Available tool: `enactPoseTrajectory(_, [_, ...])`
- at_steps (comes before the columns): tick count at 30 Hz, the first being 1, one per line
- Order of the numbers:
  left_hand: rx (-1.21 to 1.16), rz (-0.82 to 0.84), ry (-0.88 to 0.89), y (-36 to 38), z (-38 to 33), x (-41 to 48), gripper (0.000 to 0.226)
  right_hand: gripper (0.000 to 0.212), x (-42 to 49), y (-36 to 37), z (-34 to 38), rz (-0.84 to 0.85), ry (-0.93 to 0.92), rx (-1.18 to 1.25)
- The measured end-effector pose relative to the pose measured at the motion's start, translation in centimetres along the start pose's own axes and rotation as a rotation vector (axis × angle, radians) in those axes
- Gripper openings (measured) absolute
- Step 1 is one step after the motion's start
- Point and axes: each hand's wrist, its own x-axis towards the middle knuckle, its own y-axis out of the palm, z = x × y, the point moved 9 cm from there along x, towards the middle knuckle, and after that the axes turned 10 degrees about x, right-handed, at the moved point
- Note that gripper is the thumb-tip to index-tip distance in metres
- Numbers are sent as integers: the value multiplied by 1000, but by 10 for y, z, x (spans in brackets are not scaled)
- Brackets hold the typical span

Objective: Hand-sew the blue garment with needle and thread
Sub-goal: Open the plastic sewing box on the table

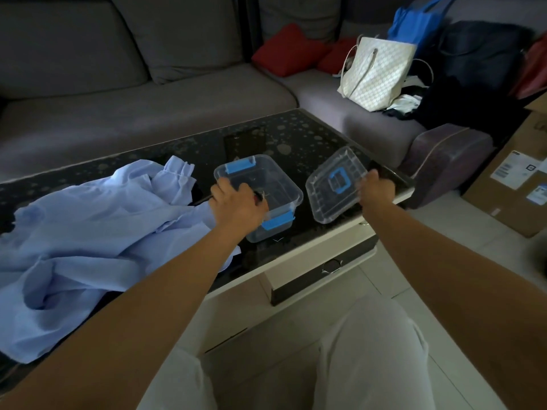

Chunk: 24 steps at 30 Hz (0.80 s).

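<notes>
Blue garment (88, 232) crumpled beside clear box (285, 184); right hand (377, 187) grips ribbed lid (324, 202)

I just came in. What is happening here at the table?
A seated person has a clear plastic box open on the dark table. The right hand holds the lid, tilted, to the right of the box. The left hand is at the box's near rim and grips a thin dark object that I cannot identify. The blue garment lies crumpled left of the box; neither hand holds it. No needle or thread is visible.
</notes>
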Motion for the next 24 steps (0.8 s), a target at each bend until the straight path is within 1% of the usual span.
enactPoseTrajectory(1, [9,-59,89,-5,-11,-3,43,29,0,-2,-15,6,100,72])
enactPoseTrajectory(2, [42,-61,185,-4,-23,-6,46,25,-1,-3,-26,7,178,123])
enactPoseTrajectory(3, [91,-23,270,1,-34,-9,47,23,0,-3,-34,14,228,144])
enactPoseTrajectory(4, [119,29,334,8,-41,-12,45,23,1,-2,-38,25,249,150])
enactPoseTrajectory(6, [45,85,380,18,-46,-14,36,26,5,-1,-40,37,230,141])
enactPoseTrajectory(7, [-19,86,380,21,-45,-14,32,30,8,-3,-39,37,192,86])
enactPoseTrajectory(9, [-108,66,380,22,-46,-14,28,40,17,-5,-35,65,80,-151])
enactPoseTrajectory(10, [-130,68,384,23,-47,-14,27,40,20,-3,-35,110,39,-275])
enactPoseTrajectory(12, [-150,84,402,23,-53,-15,26,39,23,6,-45,234,32,-503])
enactPoseTrajectory(13, [-161,91,410,23,-56,-16,26,42,24,11,-53,288,35,-645])
enactPoseTrajectory(14, [-171,99,417,23,-58,-18,25,47,24,15,-61,326,25,-790])
enactPoseTrajectory(15, [-180,104,425,23,-60,-19,24,51,25,20,-64,331,-19,-875])
enactPoseTrajectory(16, [-189,108,431,24,-60,-19,24,53,20,27,-58,314,-87,-880])
enactPoseTrajectory(17, [-197,115,433,25,-60,-19,25,55,12,35,-46,295,-192,-813])
enactPoseTrajectory(18, [-201,128,432,27,-60,-18,27,54,-1,46,-30,306,-316,-695])
enactPoseTrajectory(19, [-204,144,435,28,-60,-19,29,51,-17,59,-14,360,-437,-553])
enactPoseTrajectory(20, [-206,161,439,28,-60,-19,31,45,-38,73,2,453,-534,-444])
enactPoseTrajectory(21, [-209,178,447,28,-61,-21,33,38,-57,87,13,568,-605,-401])
enactPoseTrajectory(22, [-219,190,452,27,-61,-21,33,33,-75,102,17,688,-632,-441])
enactPoseTrajectory(23, [-240,185,454,25,-62,-23,32,31,-89,115,13,797,-619,-578])
enactPoseTrajectory(24, [-266,169,448,22,-61,-25,30,32,-100,123,3,885,-609,-795])
